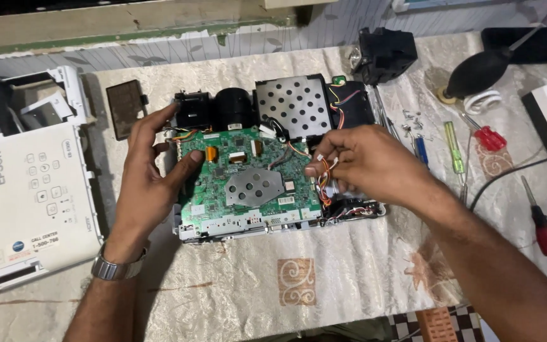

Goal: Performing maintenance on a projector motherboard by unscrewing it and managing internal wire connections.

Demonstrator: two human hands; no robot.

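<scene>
Nearest the camera, two bare forearms reach in over a cream patterned tablecloth (pixel 242 297). The left hand (pixel 153 171), a metal watch (pixel 116 267) on its wrist, lies open with fingers spread, thumb pressed on the left edge of the green circuit board (pixel 248 180) and forefinger reaching up to the black fan housing (pixel 192 109); it grips nothing, only steadies. The right hand (pixel 362 161) is pinched shut, thumb and fingertips nipping a bundle of thin red, orange and white wires (pixel 324 180) at the board's right edge.

To do this well, I judge the pull should go on the plug body, straight out, not on the wires, with the left hand keeping the board flat.

The board sits in the opened projector chassis at the table's middle. Beyond it lies a perforated silver metal shield (pixel 292 107). To the left rests the white plastic top cover (pixel 26 183); to the right, green-handled (pixel 454 152) and red-handled screwdrivers (pixel 544 228) and a black rubber air blower (pixel 482 71).
</scene>
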